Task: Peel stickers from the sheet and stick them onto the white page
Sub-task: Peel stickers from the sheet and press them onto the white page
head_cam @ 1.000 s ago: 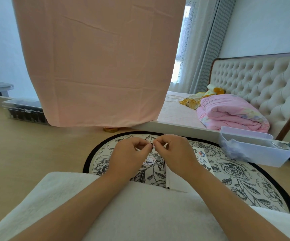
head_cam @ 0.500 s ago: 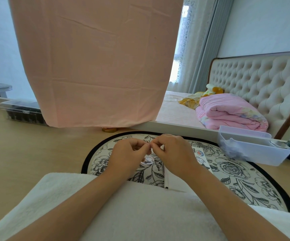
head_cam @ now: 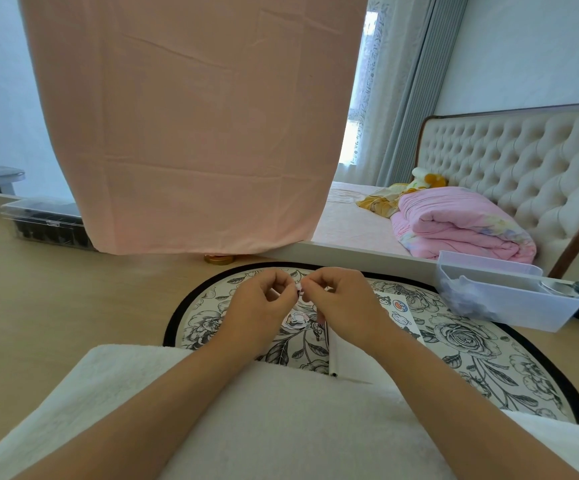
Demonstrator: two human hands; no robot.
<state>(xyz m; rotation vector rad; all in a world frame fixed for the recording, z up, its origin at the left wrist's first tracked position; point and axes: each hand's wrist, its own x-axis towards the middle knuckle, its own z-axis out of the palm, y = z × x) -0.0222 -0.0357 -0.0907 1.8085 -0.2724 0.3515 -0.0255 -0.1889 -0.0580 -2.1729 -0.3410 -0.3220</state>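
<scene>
Sticker (head_cam: pixel 299 292) first: I see a tiny pale scrap with a dark edge pinched where the two hands meet, raised above the round mat (head_cam: pixel 454 344). The left hand (head_cam: pixel 264 303) and right hand (head_cam: pixel 340 299) are both curled, knuckles up, thumb and forefinger tips pressed together on that scrap, the other fingers tucked in; the forearms run in from the lower corners and converge. Just below the hands a second sticker (head_cam: pixel 296 318), a small cut-out cartoon shape, lies flat on the mat. Under the right wrist I make out a white paper (head_cam: pixel 390 315) carrying several printed stickers, its near edge reaching the fluffy white towel (head_cam: pixel 281 417) over the lap; I cannot tell whether it is the sheet or the page. The mat is cloth-like, printed with black-and-grey roses inside a black border, and it rests on a pale wooden floor (head_cam: pixel 73 306).
</scene>
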